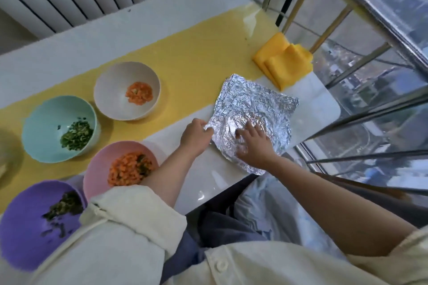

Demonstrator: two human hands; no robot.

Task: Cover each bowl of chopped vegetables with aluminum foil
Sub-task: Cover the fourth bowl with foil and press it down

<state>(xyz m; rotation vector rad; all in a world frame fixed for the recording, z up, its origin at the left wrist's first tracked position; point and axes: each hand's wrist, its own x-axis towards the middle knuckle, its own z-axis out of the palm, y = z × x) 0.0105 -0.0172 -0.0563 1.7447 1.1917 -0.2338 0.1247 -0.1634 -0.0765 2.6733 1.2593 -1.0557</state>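
Currently a person sits at a white table with a yellow runner across it, working a crinkled sheet of aluminum foil that lies on the bare tabletop at the right, its near corner reaching the table's edge. The left hand pinches the sheet's left corner between thumb and curled fingers. The right hand lies flat on the foil, fingers spread wide and holding nothing, pressing on a rounded dent in the sheet.

Four open bowls wait well apart from the foil, to the left:
- a white bowl of chopped carrot
- a teal bowl of chopped greens
- a pink bowl of carrot mixed with greens
- a purple bowl of dark greens

None is covered yet. A folded yellow cloth sits beyond the foil.

Likely risks: the creased foil could tear if the pinched corner is pulled while the palm pins it. The left forearm hangs right over the pink bowl, so a careless sweep could tip it or drag the sleeve through the vegetables.
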